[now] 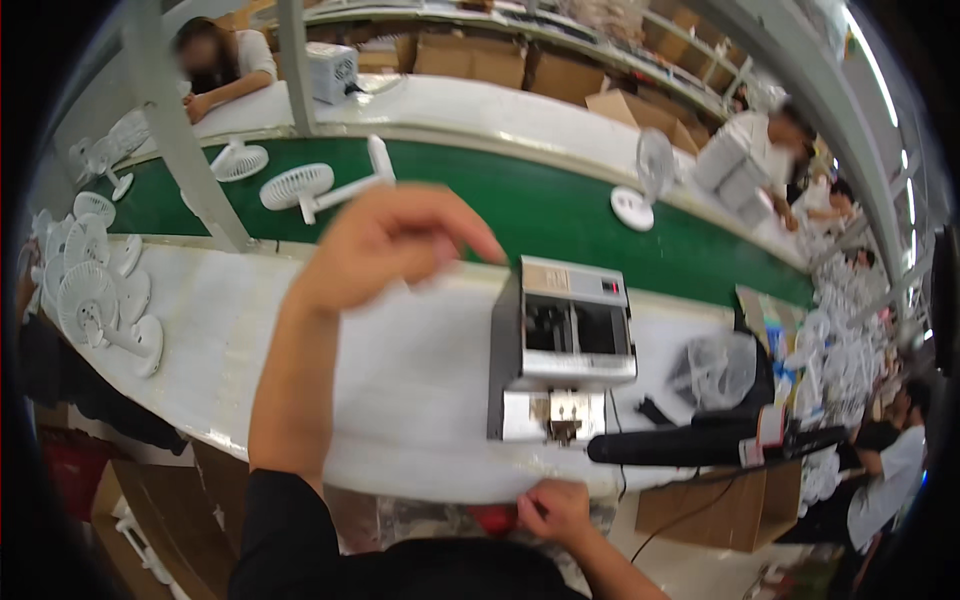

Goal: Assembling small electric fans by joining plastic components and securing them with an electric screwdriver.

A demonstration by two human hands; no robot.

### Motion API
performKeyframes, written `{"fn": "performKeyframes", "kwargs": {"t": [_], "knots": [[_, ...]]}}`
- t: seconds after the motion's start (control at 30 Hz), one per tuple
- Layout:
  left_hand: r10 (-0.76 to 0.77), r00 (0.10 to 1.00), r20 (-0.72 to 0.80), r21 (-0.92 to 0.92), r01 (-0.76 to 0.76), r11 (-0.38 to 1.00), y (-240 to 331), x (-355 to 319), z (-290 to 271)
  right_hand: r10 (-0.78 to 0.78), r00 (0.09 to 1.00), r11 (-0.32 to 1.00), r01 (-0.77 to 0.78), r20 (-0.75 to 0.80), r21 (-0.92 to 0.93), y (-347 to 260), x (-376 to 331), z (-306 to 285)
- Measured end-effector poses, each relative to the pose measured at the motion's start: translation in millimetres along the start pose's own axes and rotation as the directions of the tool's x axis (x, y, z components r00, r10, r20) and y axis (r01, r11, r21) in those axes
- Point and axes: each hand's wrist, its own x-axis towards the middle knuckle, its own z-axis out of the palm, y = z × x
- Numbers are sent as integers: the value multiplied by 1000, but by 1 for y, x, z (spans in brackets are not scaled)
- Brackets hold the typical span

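Grey metal and a paler silver top make up the boxy machine (562, 345) that sits on the white worktop (400, 400) in front of me, just left of the middle of my view. Its upper face has two dark square openings side by side and a small dark panel at the far right corner. At its near end a shiny stepped plate juts out with a small brownish fitting in the centre. A black cable runs off its right side toward a dark cylindrical tool (680, 443) lying beside it.

My left hand (395, 240) is raised above the worktop, left of the machine and clear of it, fingers curled with thumb and fingertips drawn together; they seem to pinch a thin clear strip, though it is too faint to be sure. My right hand (555, 508) is low at the near edge of the worktop, just below the machine's plate, fingers bent and closed on the worktop's edge or something small there; I cannot tell which.

Beyond the worktop a green conveyor belt (540, 205) carries white desk fans (300, 188), and more white fans (95, 300) are piled at my far left. Other people work along the belt.
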Motion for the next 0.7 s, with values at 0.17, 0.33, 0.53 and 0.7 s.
{"fn": "performKeyframes", "kwargs": {"t": [0.17, 0.33, 0.53, 0.7], "knots": [[421, 905, -53, -461, -396, 794, 58, -7, 67, -28, 1000, 1000, 28, -7, -14, 7, -10, 6], [415, 909, 28, -666, -293, 686, 75, -37, 54, 31, 999, 995, -33, 20, 99, -6, -12, 0], [421, 900, -114, -566, -407, 716, 68, -41, 20, 13, 996, 994, -23, 89, 109, 7, 2, 13], [439, 873, -212, -481, -484, 731, 66, -37, 28, 4, 992, 995, -16, 126, 96, 9, -4, 8]]}}
